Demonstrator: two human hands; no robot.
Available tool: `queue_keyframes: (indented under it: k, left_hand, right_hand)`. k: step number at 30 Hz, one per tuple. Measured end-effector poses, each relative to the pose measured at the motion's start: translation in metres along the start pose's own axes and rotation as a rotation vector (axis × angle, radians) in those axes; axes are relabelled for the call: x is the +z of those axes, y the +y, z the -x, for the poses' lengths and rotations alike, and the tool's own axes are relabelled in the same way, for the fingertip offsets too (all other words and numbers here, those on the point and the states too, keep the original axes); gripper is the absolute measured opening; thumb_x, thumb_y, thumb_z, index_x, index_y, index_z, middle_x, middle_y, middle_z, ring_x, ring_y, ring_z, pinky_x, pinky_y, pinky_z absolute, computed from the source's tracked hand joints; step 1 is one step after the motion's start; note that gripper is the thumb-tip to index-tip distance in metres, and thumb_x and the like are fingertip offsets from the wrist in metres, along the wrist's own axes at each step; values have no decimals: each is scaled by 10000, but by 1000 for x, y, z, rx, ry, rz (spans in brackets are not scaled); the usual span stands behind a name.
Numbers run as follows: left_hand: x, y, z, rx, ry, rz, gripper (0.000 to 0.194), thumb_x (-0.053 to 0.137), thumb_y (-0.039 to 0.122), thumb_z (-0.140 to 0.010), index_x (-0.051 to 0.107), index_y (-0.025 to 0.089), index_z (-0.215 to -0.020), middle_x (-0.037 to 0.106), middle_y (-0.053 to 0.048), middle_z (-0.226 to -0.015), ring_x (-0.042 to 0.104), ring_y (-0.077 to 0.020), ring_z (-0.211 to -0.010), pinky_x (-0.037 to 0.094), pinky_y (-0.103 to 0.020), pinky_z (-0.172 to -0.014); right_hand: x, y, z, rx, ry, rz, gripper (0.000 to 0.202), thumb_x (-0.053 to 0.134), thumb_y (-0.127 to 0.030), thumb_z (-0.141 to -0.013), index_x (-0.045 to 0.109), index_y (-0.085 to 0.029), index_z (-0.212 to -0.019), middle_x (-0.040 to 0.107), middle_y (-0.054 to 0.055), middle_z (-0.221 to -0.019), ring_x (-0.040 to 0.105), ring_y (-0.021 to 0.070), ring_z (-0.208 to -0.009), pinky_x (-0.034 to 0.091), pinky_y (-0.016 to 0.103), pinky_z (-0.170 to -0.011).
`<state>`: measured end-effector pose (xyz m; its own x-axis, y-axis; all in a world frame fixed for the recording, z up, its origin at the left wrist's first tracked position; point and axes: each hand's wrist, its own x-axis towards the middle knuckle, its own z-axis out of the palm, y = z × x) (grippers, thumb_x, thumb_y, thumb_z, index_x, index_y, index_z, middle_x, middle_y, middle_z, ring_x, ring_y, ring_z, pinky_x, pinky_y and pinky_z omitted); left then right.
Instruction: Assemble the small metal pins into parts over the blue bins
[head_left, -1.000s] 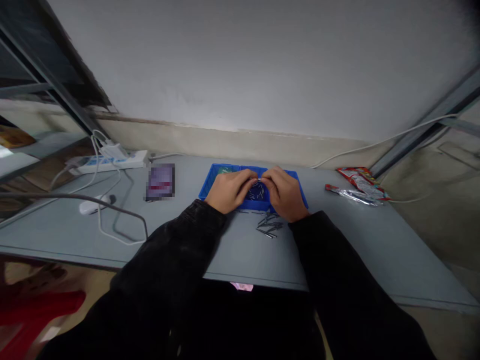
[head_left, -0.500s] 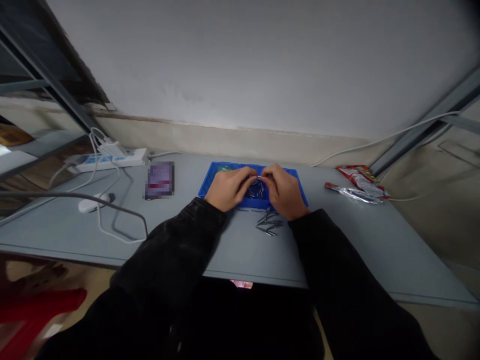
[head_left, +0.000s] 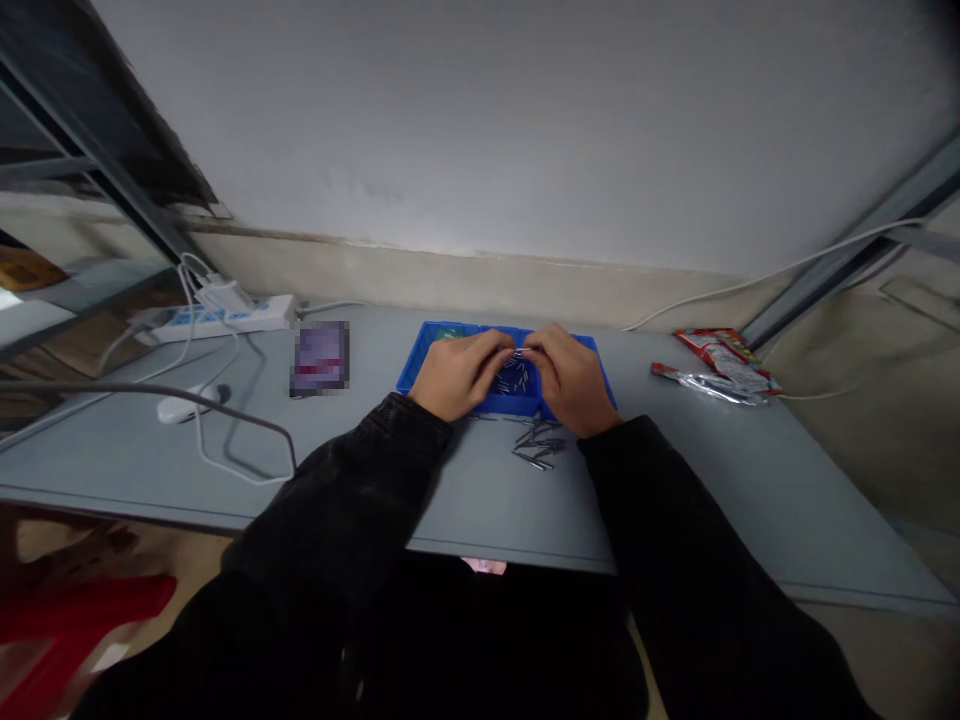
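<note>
Pinching a metal piece [head_left: 520, 351], left hand [head_left: 457, 375] and right hand [head_left: 571, 380] hover over a blue tray [head_left: 511, 405]. Metal pins [head_left: 534, 461] lie at its five o'clock.

Prob. a small workshop or home workspace; can't tell which. Basic rm. w/ a plain wall [head_left: 480, 130], grey table [head_left: 487, 510] betw. metal frames, pwr strip [head_left: 270, 315] w/ cables, blue bin [head_left: 409, 372] of small metal pcs, more loose pcs [head_left: 532, 460] in front, plus snack-type pkts [head_left: 727, 362] at R.

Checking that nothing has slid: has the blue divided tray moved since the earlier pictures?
No, the blue divided tray shows no visible shift either way against the white power strip.
</note>
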<state>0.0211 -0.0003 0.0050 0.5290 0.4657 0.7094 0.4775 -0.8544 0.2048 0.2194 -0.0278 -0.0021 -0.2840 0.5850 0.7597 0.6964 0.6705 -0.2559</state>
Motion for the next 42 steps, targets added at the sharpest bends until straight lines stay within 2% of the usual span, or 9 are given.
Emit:
queue_keyframes:
  k: [6, 17, 23, 26, 30, 32, 37, 39, 42]
  left_hand:
    - [-1, 0, -1, -4, 7, -14, 237, 471, 312, -1054, 651, 157, -1049, 713, -32, -860, 657, -131, -731, 492, -258, -713]
    - [-3, -6, -2, -24, 9, -22, 238, 513, 324, -1036, 687, 164, -1002, 727, -25, -873, 647, -115, -721, 483, -246, -710]
    - [-6, -11, -3, -44, 24, -70, 249, 528, 331, -1026, 708, 164, -985, 744, -39, -882, 642, -118, -701, 491, -255, -707]
    - [-9, -11, -4, -80, 34, -125, 265, 525, 348, -1026, 715, 166, -992, 741, -37, -847, 637, -119, -672, 487, -252, -679]
    - [-21, -2, 4, -115, 63, -179, 278, 536, 380, -1024, 720, 171, -1036, 688, -8, -678, 616, -120, -587, 473, -238, -621]
    - [-29, 5, 14, -85, 5, -165, 269, 540, 368, -1023, 721, 169, -1032, 697, -15, -691, 617, -118, -571, 477, -235, -617]
    - [-37, 15, 46, -37, -462, -163, 228, 553, 339, -1005, 729, 194, -1020, 682, -26, -672, 638, -154, -558, 465, -249, -557]
    - [-34, 14, 55, -64, -511, -175, 226, 556, 328, -998, 719, 186, -1065, 681, -36, -684, 636, -162, -564, 479, -259, -570]
    - [-26, 13, 59, -93, -512, -143, 234, 533, 320, -1005, 708, 171, -1045, 684, -51, -714, 637, -164, -581, 507, -276, -611]
  right_hand:
    - [-2, -1, -1, -9, 56, -13, 147, 489, -283, -1029, 626, -230, -1038, 665, 25, -928, 623, 159, -858, 487, 308, -772]
    - [-3, 4, -3, 4, 107, 111, 241, 469, -320, -1040, 628, -224, -886, 671, 17, -869, 600, 174, -819, 421, 339, -767]
    - [-2, 8, -3, 77, 74, 150, 277, 433, -325, -1046, 614, -227, -859, 679, 25, -872, 595, 199, -844, 361, 378, -813]
    - [-1, 10, -2, 114, 52, 159, 247, 458, -348, -1035, 633, -221, -916, 704, 35, -918, 601, 212, -891, 349, 380, -836]
    - [0, 9, -2, 167, 57, 155, 212, 490, -362, -1019, 638, -212, -1046, 716, 43, -968, 602, 219, -904, 345, 377, -845]
    - [0, 8, -2, 172, 70, 158, 198, 504, -354, -1013, 637, -212, -1045, 709, 38, -946, 595, 213, -875, 344, 377, -846]
    - [-1, 5, -3, 140, 80, 152, 167, 525, -339, -1005, 637, -217, -983, 700, 32, -917, 597, 210, -873, 342, 376, -850]
    - [-1, 5, -3, 133, 63, 142, 166, 527, -341, -1005, 637, -221, -973, 703, 27, -922, 598, 204, -868, 340, 377, -859]
    - [0, 5, -3, 134, 53, 138, 166, 535, -337, -1001, 643, -215, -968, 707, 24, -932, 599, 196, -861, 341, 375, -867]
